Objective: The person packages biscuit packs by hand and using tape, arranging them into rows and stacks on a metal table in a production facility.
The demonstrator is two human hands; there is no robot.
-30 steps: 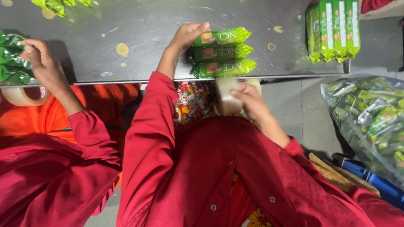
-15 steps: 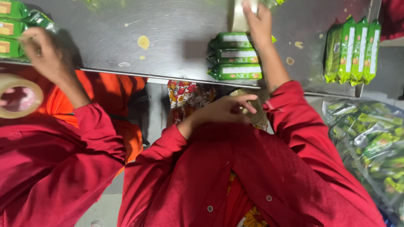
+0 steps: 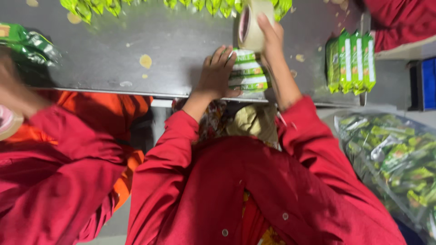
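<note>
A stack of green snack packets (image 3: 249, 75) lies near the front edge of the grey metal table (image 3: 113, 59). My left hand (image 3: 217, 72) rests flat against the left side of the stack, fingers spread over it. My right hand (image 3: 269, 34) holds a roll of clear packing tape (image 3: 249, 23) upright just above and behind the stack. Both my sleeves are red.
A second bundle of green packets (image 3: 349, 61) stands at the table's right. More green packets (image 3: 91, 5) line the far edge. A co-worker in red at the left (image 3: 45, 149) holds a tape roll (image 3: 8, 124). A clear bag of packets (image 3: 395, 159) sits low right.
My left hand rose from my lap onto the packet stack. My right hand picked the tape roll off the far part of the table and drew it toward the stack.
</note>
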